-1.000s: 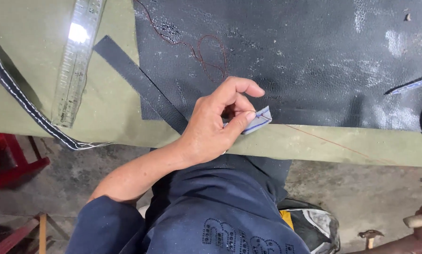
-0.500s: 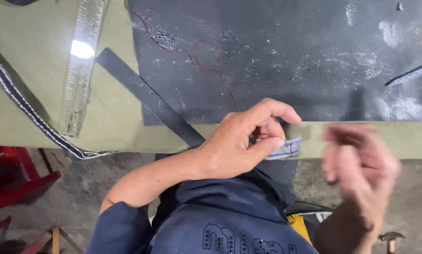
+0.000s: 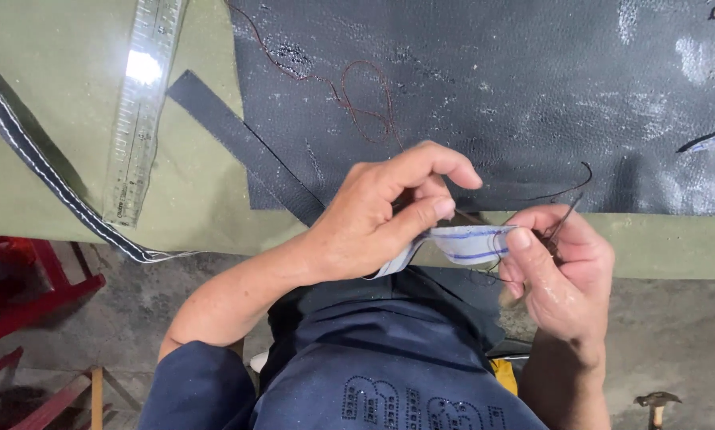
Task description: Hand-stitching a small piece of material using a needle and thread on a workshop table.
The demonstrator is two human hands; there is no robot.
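My left hand pinches a short strip of white webbing with blue stripes at the table's front edge. Holding the strip's other end, my right hand grips a thin dark needle with dark thread between thumb and fingers. A loose reddish thread lies curled on the black leather sheet just beyond my hands. A dark webbing strap runs diagonally under the sheet's corner.
A clear plastic ruler lies on the olive table cover at left, beside a black strap with white edging. Red furniture stands on the floor at left, and a hammer lies at lower right.
My right hand has come in from the lower right and taken the strip's end with the needle. My left hand lifted the strip slightly off the table edge.
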